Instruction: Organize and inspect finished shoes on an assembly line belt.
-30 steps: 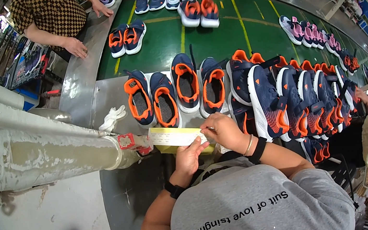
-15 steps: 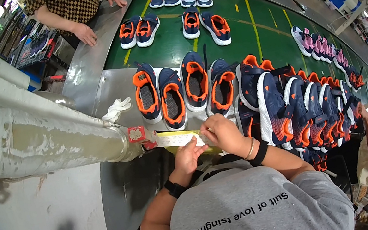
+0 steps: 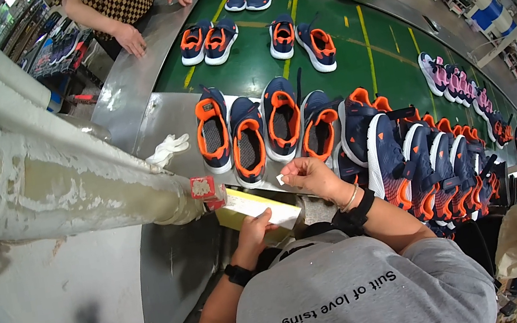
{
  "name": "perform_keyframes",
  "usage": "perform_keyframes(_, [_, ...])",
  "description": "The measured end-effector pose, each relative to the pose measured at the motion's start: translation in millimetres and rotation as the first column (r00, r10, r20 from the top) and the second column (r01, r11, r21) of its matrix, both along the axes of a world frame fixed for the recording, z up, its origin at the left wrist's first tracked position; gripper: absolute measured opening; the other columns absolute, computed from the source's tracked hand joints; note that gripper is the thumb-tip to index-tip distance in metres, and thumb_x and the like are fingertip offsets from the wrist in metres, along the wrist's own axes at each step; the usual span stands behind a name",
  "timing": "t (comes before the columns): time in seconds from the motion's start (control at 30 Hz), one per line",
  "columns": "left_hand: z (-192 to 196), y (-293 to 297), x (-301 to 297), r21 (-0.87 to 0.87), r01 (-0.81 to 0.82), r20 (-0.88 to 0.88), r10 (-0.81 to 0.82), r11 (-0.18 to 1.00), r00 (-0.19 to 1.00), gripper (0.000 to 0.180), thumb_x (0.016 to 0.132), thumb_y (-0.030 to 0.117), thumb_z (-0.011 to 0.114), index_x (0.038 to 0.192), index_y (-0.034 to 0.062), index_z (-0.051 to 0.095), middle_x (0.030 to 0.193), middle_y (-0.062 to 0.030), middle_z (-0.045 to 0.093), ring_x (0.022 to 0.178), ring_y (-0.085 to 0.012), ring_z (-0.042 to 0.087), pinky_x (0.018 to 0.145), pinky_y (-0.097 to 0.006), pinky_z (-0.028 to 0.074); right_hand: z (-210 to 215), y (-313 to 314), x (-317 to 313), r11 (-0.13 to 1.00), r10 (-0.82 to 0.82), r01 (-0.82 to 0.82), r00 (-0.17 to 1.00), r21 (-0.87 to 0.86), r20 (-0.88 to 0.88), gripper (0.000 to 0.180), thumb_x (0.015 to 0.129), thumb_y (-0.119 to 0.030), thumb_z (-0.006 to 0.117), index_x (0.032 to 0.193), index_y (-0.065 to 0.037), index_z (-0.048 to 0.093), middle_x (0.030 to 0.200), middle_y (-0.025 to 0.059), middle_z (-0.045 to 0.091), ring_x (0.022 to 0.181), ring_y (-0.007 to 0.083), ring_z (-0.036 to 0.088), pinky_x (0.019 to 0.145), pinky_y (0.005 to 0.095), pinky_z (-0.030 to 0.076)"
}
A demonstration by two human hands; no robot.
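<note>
My left hand (image 3: 257, 225) grips the near edge of a yellow and white sheet of labels (image 3: 259, 206) on the steel bench. My right hand (image 3: 309, 175) is raised just above and right of it, pinching a small white sticker (image 3: 280, 180) between thumb and forefinger. Right in front of that hand stand several navy and orange sneakers (image 3: 248, 137) in a row, openings up. A black band sits on each wrist.
A thick, paint-flaked white pipe (image 3: 64, 187) with a red tag crosses from the left. White gloves (image 3: 167, 148) lie on the steel bench (image 3: 156, 120). More sneakers ride the green conveyor (image 3: 348, 44); a packed row (image 3: 437, 166) stands right. Other people work at the far side.
My right hand has lifted off the label sheet with a small sticker and moved toward the sneakers. The left hand stays on the sheet. Pairs on the green belt have shifted nearer.
</note>
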State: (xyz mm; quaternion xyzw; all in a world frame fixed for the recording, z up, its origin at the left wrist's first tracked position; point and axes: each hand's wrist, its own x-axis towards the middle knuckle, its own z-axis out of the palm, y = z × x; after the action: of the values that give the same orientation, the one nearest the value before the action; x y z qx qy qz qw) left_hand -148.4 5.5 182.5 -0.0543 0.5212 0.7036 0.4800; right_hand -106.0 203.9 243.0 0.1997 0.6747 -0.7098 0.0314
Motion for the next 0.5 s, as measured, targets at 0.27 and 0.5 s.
perform_keyframes(0.27, [-9, -5, -1, -0.117, 0.053, -0.117, -0.067, 0.992, 0.991, 0.024, 0.085, 0.020, 0.057, 0.095, -0.0019, 0.059, 0.085, -0.0057, 0.062, 0.067, -0.0112, 0.055, 0.059, -0.024, 0.046, 14, 54, -12, 0.954, -0.258, 0.263, 0.965, -0.141, 0.054, 0.006, 0.079, -0.006, 0.064, 0.081, -0.003, 0.059, 0.067, 0.0003, 0.058, 0.054, 0.0062, 0.050, 0.049, 0.0196, 0.042])
perform_keyframes(0.5, [-10, -1, -6, -0.096, 0.071, -0.165, -0.086, 0.993, 0.983, 0.023, 0.085, 0.020, 0.058, 0.095, -0.0002, 0.059, 0.085, -0.0046, 0.061, 0.068, -0.0109, 0.055, 0.062, -0.026, 0.046, -6, 79, -70, 0.894, -0.222, 0.197, 0.975, 0.402, 0.016, 0.019, 0.074, -0.018, 0.067, 0.070, 0.000, 0.061, 0.062, 0.0087, 0.060, 0.054, 0.0184, 0.057, 0.054, 0.0276, 0.047])
